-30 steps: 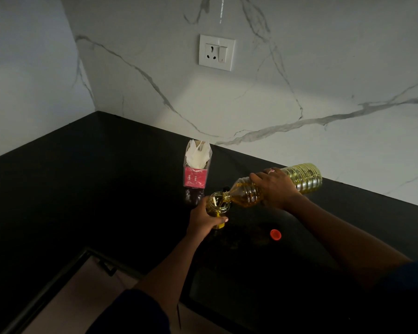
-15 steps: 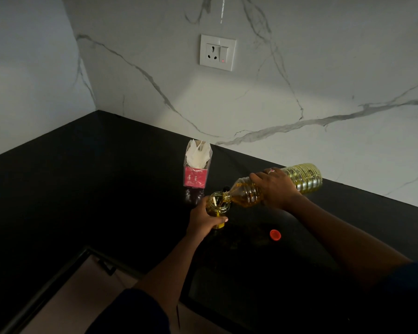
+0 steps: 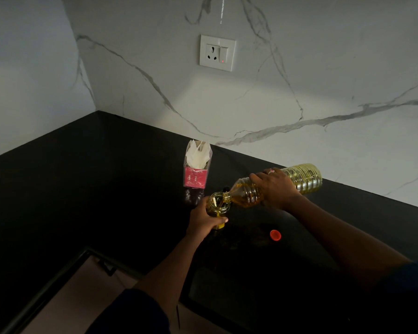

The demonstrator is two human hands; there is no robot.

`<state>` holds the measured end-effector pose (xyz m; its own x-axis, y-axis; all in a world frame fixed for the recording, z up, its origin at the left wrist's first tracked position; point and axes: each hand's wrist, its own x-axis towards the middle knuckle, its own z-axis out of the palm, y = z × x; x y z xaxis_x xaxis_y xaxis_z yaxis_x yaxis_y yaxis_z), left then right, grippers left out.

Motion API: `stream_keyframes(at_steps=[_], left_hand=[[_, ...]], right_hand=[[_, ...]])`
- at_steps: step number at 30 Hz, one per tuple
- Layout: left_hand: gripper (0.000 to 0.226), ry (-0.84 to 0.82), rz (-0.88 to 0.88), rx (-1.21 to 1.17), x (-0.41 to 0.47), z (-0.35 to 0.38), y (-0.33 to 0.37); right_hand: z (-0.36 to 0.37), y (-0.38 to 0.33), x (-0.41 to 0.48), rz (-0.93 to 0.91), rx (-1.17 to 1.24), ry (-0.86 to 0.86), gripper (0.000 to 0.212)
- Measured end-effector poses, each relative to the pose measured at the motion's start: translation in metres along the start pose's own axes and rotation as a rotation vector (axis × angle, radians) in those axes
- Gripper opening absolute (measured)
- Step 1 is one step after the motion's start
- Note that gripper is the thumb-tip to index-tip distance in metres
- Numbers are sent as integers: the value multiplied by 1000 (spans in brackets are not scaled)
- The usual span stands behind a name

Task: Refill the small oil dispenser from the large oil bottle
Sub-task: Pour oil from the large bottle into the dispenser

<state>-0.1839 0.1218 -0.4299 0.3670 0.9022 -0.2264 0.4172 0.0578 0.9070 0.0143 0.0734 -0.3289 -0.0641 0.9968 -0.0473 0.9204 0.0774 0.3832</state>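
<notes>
This is a home kitchen: a black counter (image 3: 87,189) in a corner, marble wall (image 3: 299,80) with a socket (image 3: 217,53), and an oil bottle (image 3: 302,178).

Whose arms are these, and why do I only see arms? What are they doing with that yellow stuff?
They belong to a person wearing a camera on their head. It looks down, so you see only their arms. The right hand tips a big oil bottle so that its mouth meets the small jar, which the left hand grips. The yellow stuff is oil. A red cap lies on the black counter, and a pink packet stands behind the jar.
</notes>
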Motion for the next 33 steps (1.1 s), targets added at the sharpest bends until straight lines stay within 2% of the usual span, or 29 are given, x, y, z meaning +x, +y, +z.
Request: stream_keyframes(at_steps=[33], left_hand=[[77,-6,8,-23,-1,-1,0]], right_hand=[[0,1,1,-11,-18,18,71]])
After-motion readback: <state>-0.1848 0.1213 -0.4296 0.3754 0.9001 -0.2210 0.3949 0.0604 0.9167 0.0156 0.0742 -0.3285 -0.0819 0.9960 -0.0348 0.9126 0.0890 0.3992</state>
